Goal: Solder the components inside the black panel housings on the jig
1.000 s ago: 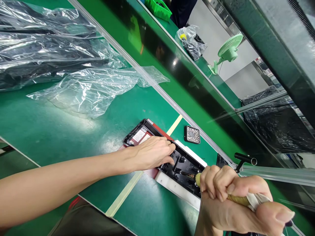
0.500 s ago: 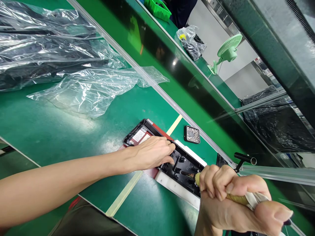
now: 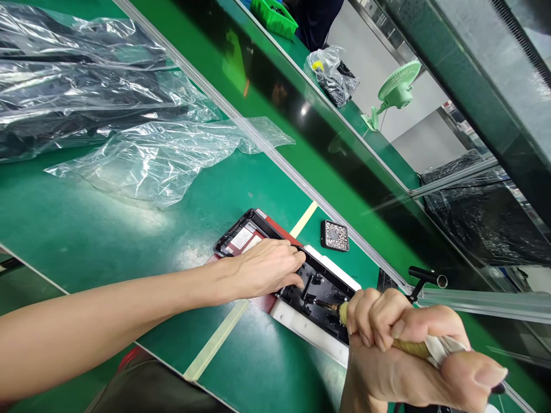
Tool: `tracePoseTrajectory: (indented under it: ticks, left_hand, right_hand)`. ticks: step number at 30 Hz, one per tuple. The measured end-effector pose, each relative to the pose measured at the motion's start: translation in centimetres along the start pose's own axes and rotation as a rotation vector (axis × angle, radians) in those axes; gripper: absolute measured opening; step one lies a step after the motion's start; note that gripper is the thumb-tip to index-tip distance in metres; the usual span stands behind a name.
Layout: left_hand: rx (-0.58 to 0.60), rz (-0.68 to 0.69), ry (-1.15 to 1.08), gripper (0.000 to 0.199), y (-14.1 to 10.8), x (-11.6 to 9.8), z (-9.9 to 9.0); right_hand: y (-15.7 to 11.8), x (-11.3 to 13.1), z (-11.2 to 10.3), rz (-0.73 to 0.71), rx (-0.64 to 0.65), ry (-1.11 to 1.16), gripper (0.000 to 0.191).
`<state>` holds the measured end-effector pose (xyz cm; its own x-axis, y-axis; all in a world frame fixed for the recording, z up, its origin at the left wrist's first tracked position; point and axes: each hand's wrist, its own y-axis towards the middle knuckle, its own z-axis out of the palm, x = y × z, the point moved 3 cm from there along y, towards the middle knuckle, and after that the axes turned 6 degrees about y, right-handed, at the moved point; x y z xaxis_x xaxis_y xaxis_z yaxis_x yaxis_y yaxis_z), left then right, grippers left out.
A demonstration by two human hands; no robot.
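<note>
A long black plastic housing (image 3: 321,289) lies open side up, showing posts and ribs inside. My left hand (image 3: 269,264) rests across it, its fingers curled onto the far wall and its thumb at the inner floor. My right hand (image 3: 400,338) is closed in a fist round a tool with a yellow-taped handle (image 3: 343,314), which looks like a soldering iron. Its thin metal tip points down-left into the housing, near a raised post; whether it touches is hard to see. White blocks (image 3: 310,330) flank the housing on both long sides.
A small black dish (image 3: 334,236) of tiny metal parts stands beyond the housing. Black items in clear plastic bags (image 3: 86,86) cover the far left. A metal rail (image 3: 275,155) borders the bench. Behind it are a pale green fan (image 3: 398,86) and a green basket (image 3: 274,17).
Almost nothing differs. The whole view has shifted very slightly, and both hands keep their places on the housing and the tool.
</note>
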<state>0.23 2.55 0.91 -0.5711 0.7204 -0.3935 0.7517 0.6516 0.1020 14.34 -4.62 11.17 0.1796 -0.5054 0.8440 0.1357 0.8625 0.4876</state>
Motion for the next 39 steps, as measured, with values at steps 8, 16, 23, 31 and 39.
tracePoseTrajectory:
  ticks: [8, 16, 23, 31, 39]
  left_hand:
    - [-0.02, 0.008, 0.001, 0.035, -0.01, -0.04, 0.0]
    - [-0.019, 0.006, 0.01, 0.035, -0.04, -0.03, -0.04]
    - [-0.033, 0.015, 0.022, 0.035, -0.04, -0.07, 0.08]
    - [-0.03, 0.022, 0.007, 0.035, -0.03, -0.16, -0.09]
    - [-0.063, 0.018, 0.007, 0.035, -0.07, -0.09, 0.08]
  right_hand:
    - [-0.08, 0.0, -0.11, -0.006, -0.008, 0.012, 0.052]
    - [-0.18, -0.08, -0.16, -0.009, -0.002, 0.016, 0.053]
    - [-0.11, -0.16, -0.09, -0.014, 0.006, 0.031, 0.052]
    - [-0.09, -0.09, -0.05, -0.004, 0.004, 0.025, 0.052]
    - [-0.09, -0.07, -0.03, -0.008, -0.005, 0.021, 0.051]
